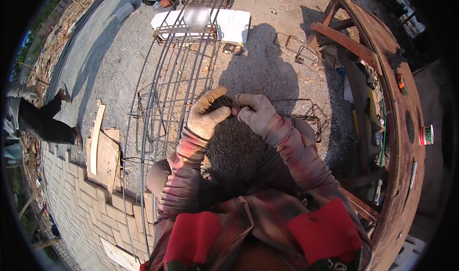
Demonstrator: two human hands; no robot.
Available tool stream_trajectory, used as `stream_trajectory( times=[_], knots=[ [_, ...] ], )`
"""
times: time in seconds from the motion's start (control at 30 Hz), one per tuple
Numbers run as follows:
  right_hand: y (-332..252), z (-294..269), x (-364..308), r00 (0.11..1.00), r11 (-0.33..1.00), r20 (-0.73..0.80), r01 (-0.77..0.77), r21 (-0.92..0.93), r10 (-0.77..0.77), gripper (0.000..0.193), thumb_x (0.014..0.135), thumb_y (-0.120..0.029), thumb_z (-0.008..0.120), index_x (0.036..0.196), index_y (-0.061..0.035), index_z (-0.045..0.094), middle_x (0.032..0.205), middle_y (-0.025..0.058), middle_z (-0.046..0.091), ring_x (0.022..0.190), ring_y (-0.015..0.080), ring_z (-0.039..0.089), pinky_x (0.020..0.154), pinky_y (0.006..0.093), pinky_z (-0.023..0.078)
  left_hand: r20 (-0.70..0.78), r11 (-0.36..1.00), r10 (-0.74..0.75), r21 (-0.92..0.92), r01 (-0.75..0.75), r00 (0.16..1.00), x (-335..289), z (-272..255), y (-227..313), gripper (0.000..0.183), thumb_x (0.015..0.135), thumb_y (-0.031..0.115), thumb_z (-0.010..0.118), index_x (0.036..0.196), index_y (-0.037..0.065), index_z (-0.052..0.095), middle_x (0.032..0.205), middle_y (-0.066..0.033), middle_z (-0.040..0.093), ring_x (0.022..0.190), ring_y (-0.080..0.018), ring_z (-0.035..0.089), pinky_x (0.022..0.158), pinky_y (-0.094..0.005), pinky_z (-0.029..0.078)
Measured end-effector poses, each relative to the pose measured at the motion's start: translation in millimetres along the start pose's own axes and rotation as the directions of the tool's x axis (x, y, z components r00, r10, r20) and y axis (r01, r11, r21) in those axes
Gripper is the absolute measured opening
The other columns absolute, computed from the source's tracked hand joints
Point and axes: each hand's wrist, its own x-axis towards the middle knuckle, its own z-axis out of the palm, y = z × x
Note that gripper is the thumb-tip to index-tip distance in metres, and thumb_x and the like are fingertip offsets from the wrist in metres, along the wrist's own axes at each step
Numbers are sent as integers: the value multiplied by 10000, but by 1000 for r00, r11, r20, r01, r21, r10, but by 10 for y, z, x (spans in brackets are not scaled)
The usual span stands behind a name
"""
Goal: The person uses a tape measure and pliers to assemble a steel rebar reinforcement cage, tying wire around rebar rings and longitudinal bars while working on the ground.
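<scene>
Both my hands wear worn, pale work gloves and meet in front of my chest. My left hand is closed round a bundle of thin dark wires, its thumb and fingers on either side. From the right, my right hand pinches the bundle's end, with a bare fingertip showing through the glove. How many wires it grips is hidden. Just left of and beyond my hands lies a long cage of steel reinforcing bars, with square stirrups round its far part.
Loose bent stirrups lie on the gravel to the right. A wooden bench carries a cup and an orange-handled tool. Cardboard rests on paving at left. One person walks at left; another crouches beyond the cage.
</scene>
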Motion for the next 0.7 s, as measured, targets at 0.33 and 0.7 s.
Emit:
stream_trajectory(
  times=[0.33, 0.7],
  knots=[
    [-43, 79, 77, 982, 960, -51, 167, -225, -183, 94, 750, -38, 560, 830, 7, 580, 711, 140, 562, 661, 255, 565, 641, 333, 453, -58, 982, 157, 119, -150, 986, 45, -194, -212, 532, 733, 12, 704, 1225, 2, 501, 987, -41, 593, 865, -105, 561, 764, -249, 482],
    [156, 120, 156, 999, 998, -37, -2, 67, 5, 90, 764, -33, 558, 847, -3, 580, 795, 128, 587, 710, 240, 562, 665, 339, 449, -75, 976, 193, 120, -183, 978, 56, -233, -181, 672, 696, 45, 748, 1294, 50, 443, 923, -44, 607, 843, -124, 586, 752, -254, 491]
  ],
)
